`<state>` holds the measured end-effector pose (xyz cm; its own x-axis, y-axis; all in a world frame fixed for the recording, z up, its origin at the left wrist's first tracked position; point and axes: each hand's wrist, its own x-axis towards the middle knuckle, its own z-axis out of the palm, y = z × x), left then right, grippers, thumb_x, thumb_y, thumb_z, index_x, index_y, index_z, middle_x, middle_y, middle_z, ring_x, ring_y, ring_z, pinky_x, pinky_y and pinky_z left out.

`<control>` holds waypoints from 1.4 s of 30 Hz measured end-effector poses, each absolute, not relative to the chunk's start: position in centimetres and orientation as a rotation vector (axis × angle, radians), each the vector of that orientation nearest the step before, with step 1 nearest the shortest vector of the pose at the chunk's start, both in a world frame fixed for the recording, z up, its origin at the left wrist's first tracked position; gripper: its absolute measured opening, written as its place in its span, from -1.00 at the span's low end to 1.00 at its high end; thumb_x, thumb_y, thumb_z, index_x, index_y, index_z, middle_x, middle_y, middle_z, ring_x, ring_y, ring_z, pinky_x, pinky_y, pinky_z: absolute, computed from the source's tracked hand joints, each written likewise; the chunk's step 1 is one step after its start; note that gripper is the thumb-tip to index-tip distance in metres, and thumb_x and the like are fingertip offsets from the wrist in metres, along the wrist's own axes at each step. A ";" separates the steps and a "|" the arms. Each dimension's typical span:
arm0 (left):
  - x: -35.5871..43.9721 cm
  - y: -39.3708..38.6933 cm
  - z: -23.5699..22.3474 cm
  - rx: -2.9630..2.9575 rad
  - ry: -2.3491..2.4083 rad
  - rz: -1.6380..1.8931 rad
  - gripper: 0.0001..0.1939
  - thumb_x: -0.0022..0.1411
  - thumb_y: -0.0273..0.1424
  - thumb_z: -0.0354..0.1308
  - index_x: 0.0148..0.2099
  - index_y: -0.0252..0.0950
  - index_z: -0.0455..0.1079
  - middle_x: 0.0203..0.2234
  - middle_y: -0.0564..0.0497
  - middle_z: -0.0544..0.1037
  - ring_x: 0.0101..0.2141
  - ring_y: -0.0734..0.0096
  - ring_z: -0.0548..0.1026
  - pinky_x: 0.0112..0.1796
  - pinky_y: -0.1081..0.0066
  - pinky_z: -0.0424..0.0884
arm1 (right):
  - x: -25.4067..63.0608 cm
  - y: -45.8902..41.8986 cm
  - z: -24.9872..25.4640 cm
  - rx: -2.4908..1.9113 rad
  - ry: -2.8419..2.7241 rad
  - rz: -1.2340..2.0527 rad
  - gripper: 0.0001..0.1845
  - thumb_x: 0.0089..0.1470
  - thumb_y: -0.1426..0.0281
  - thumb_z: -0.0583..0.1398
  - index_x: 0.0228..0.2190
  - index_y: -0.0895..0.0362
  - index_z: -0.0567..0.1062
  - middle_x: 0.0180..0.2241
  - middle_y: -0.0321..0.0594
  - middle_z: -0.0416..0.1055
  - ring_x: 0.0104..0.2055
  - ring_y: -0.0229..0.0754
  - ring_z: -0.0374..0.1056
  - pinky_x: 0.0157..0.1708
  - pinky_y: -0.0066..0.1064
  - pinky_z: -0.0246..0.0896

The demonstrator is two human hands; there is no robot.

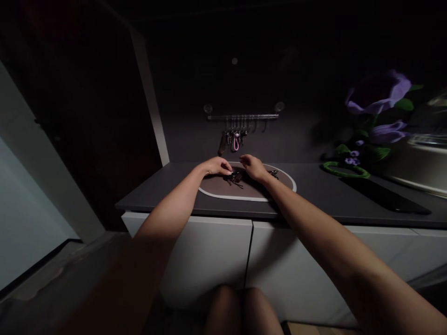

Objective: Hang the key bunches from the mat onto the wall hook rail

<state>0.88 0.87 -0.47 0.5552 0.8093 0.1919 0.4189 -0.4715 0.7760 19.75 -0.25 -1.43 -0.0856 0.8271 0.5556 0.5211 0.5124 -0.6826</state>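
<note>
My left hand (217,166) reaches over an oval brown mat (216,188) with a white rim, its thumb and fingers closed in a pinch at the edge of a dark bunch of keys (234,179). The keys lie on the mat, dim and partly jumbled. Just right of them hovers my right hand (254,167), fingers loosely bent and apart, with nothing visible in them. Another small cluster of keys (273,174) rests on the mat behind my right wrist. Above, a clear rail (244,117) carries hooks with several hanging keys, a pink loop (236,142) and a brown fob (222,144).
The mat sits on a dark countertop (167,186) above white cabinet doors (216,251). At right are purple felt flowers (379,95), a green ring (345,170), a flat black object (387,195) and a large pale rounded vessel (419,160). A tall panel edge (150,93) bounds the left.
</note>
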 end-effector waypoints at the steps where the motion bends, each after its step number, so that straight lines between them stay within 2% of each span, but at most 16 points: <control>1: 0.8 0.9 -0.5 2.127 0.983 0.716 -0.76 -0.20 -0.39 0.28 -0.38 -0.38 0.48 -0.52 0.03 0.52 -0.48 0.53 0.39 -0.37 0.50 0.27 | 19.7 -0.5 -1.3 -1.166 -1.803 0.338 -0.73 -0.09 0.62 0.14 -0.30 0.19 0.49 -0.27 -0.14 0.47 -0.21 -0.20 0.36 -0.08 -0.31 0.17; 8: 0.8 1.4 -0.7 2.216 1.031 0.727 -0.80 -0.13 -0.37 0.23 -0.39 -0.37 0.49 -0.51 0.02 0.52 -0.47 0.50 0.38 -0.32 0.46 0.24 | 19.3 -1.6 -0.6 -1.346 -2.096 0.117 -0.71 0.05 0.54 0.05 -0.19 0.23 0.46 -0.18 -0.09 0.45 -0.11 -0.21 0.35 -0.09 -0.44 0.16; 23: 1.3 1.5 -0.7 2.069 1.054 1.048 -0.97 -0.04 -0.52 0.17 -0.48 -0.40 0.40 -0.63 0.07 0.42 -0.56 0.57 0.31 -0.41 0.47 0.22 | 19.1 -0.6 -0.6 -1.325 -2.219 -0.008 -0.70 0.02 0.55 0.07 -0.20 0.22 0.47 -0.22 -0.08 0.47 -0.16 -0.19 0.37 -0.15 -0.45 0.16; 35: 2.0 1.2 -0.5 1.628 0.926 1.210 -0.95 0.07 -0.54 0.13 -0.41 -0.40 0.30 -0.50 0.03 0.45 -0.44 0.60 0.40 -0.26 0.41 0.33 | 19.1 -0.7 -0.3 -1.257 -2.153 -0.031 -0.70 0.02 0.52 0.07 -0.19 0.20 0.46 -0.19 -0.08 0.45 -0.13 -0.15 0.35 -0.13 -0.40 0.16; 42: 2.1 0.5 0.2 1.506 0.844 1.306 -0.94 0.09 -0.50 0.12 -0.38 -0.39 0.30 -0.41 0.00 0.47 -0.37 0.57 0.40 -0.18 0.33 0.33 | 19.0 -1.0 -0.1 -1.097 -2.020 0.009 -0.71 0.01 0.44 0.09 -0.17 0.17 0.39 -0.30 -0.14 0.45 -0.25 -0.20 0.35 -0.18 -0.35 0.19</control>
